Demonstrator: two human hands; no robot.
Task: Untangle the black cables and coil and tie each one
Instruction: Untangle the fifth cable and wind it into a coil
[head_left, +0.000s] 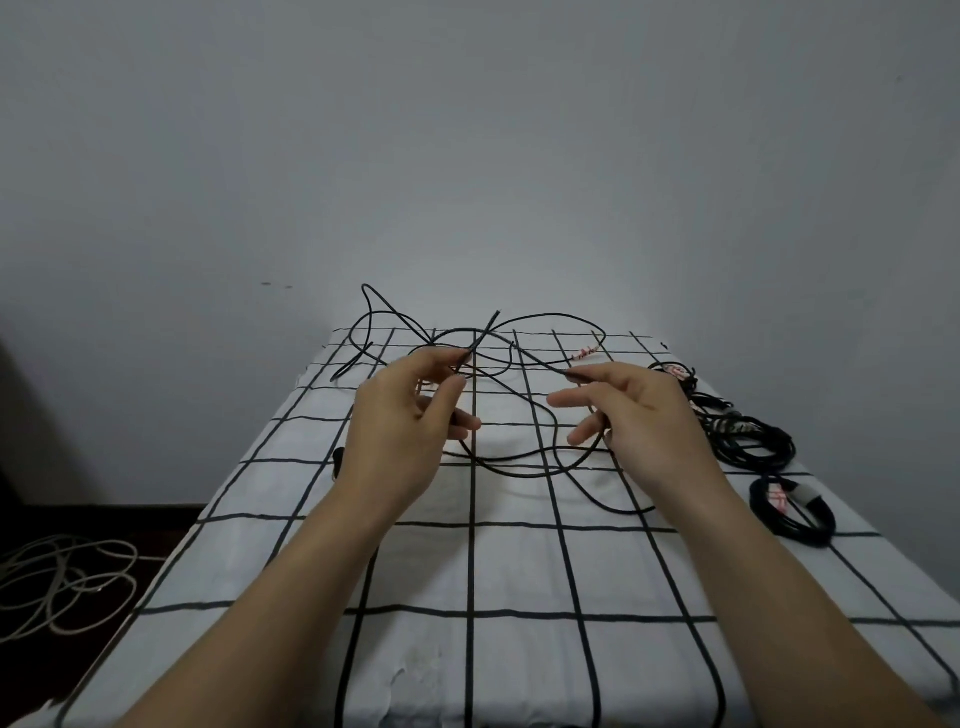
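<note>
— Where is the long thin black cable (519, 474)?
— It is being held in loops over the white sheet with black lines (519, 571). One end is being pinched by the fingers of the left hand (410, 421), and another part by the fingers of the right hand (644, 415).
— What could go wrong?
— If it is being pulled hard, the crossed loops could be tightened into a knot.

A black-gridded white cloth (519, 571) meets a grey wall (467, 156); pale cords (62, 587) lie looped on the floor (156, 530)
</note>
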